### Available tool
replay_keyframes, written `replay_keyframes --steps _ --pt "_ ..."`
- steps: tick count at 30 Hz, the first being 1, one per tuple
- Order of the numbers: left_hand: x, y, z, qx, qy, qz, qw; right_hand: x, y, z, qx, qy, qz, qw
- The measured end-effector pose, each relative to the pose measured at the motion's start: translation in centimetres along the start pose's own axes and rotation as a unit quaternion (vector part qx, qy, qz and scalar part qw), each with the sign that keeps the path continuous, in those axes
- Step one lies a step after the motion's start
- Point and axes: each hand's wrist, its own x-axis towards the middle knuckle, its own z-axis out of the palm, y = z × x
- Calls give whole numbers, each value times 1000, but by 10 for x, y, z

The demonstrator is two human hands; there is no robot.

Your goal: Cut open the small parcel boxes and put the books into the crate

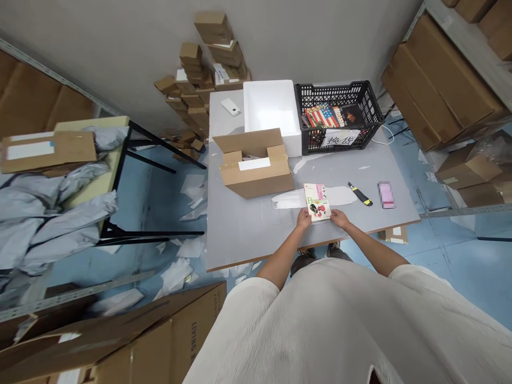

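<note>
Near the table's front edge I hold a thin booklet [318,202] with a white, pink and green cover. My left hand [304,218] grips its lower left corner, and my right hand [339,218] grips its lower right corner. Beneath the booklet, a white torn strip [288,199] lies on the grey tabletop [248,229]. An open cardboard box [258,178] stands to the left with its flaps raised. A black and yellow cutter [360,194] and a pink item [386,195] lie to the right.
A white foam box [272,106] and a black crate [340,117] with books stand at the table's back, beside a white phone [231,106]. Stacked cartons [200,101] lie behind. A side table [116,144] with grey bags is at left, a loaded shelf [460,32] at right.
</note>
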Motion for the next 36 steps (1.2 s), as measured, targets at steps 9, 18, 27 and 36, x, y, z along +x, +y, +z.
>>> replay_keyframes --steps 9,18,27,36 --pt "-17 26 -24 -55 -50 16 997 -26 -25 -11 63 107 6 992" --pt "-5 81 -10 -102 -68 73 990 -18 -65 -70 107 73 -18 991" --pt "35 183 2 -104 -34 153 982 33 -129 -142 194 98 -131 967" --pt "92 269 33 -155 -29 214 964 118 -172 -202 269 128 -133 945"
